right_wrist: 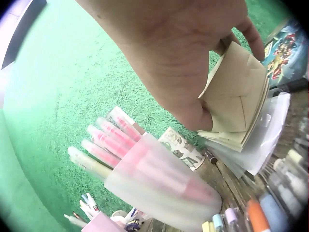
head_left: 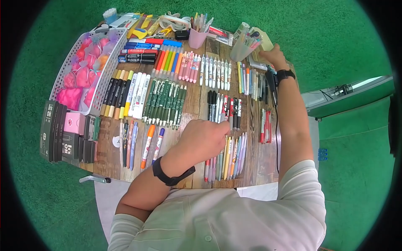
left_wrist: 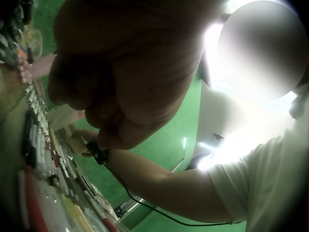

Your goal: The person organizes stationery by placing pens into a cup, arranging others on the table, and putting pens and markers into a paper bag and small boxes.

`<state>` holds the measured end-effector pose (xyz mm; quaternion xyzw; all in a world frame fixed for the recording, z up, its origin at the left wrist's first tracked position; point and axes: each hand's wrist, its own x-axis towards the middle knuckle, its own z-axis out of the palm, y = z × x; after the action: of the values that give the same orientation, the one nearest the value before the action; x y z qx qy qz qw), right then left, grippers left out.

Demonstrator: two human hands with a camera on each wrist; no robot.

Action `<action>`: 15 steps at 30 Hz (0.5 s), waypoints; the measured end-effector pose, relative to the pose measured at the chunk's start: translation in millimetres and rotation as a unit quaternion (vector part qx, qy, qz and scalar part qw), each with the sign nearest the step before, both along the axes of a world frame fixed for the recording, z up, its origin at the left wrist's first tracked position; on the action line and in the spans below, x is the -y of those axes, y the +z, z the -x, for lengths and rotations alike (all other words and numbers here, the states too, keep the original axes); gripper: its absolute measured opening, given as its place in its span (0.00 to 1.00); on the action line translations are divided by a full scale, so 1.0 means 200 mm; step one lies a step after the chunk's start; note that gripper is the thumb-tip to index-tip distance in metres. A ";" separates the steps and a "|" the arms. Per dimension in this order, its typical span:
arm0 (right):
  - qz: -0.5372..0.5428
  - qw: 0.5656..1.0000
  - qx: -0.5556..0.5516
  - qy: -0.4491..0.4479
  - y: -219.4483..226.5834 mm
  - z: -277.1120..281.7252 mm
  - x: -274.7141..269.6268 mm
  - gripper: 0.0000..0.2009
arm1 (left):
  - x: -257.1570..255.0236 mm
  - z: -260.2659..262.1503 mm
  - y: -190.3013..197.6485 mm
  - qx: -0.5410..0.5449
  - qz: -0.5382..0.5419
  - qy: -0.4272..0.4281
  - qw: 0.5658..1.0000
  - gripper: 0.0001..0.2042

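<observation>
At the table's far right corner my right hand [head_left: 274, 57] grips a stack of folded tan paper [right_wrist: 236, 96]. The thumb lies along its near edge and the fingers reach round behind. A clear plastic sleeve [right_wrist: 268, 133] lies beneath the paper, and a translucent cup of pens [right_wrist: 159, 181] leans close by. My left hand [head_left: 203, 140] is held over the middle of the table with its fingers curled in, and nothing shows in it. Around it lie black and red markers [head_left: 231, 109] and a row of pastel pens [head_left: 230, 157], partly hidden by the hand.
A white basket of pink bags [head_left: 86, 71] stands at the left, with black boxes [head_left: 52, 131] in front. Rows of green pens [head_left: 165, 102] and coloured markers [head_left: 167, 58] cover the left half. A pink pen cup [head_left: 197, 38] stands behind. A black cable [head_left: 276, 142] runs along the right.
</observation>
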<state>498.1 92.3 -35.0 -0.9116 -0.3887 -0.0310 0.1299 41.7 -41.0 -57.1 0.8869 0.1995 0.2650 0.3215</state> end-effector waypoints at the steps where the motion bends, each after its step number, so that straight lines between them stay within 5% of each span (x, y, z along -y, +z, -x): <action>1: -0.014 1.000 -0.001 0.005 -0.01 -0.03 0.01 0.52 | 0.00 0.00 0.00 -0.003 0.000 0.001 1.000 0.03; 7: -0.185 0.966 -0.179 0.002 -0.01 -0.13 0.16 0.53 | 0.00 0.00 -0.01 -0.008 0.003 0.001 1.000 0.03; 12: -0.293 0.931 -0.216 0.009 0.14 0.00 0.50 0.53 | 0.00 -0.01 0.00 -0.009 0.013 -0.003 1.000 0.03; 15: -0.448 0.810 -0.361 0.112 0.19 0.11 0.71 0.50 | 0.00 -0.01 -0.01 -0.007 0.009 -0.006 1.000 0.03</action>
<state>475.7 -50.6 2.1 -0.6482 -0.3560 0.1440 0.6575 43.4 -40.4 -58.2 0.8869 0.1993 0.2549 0.3298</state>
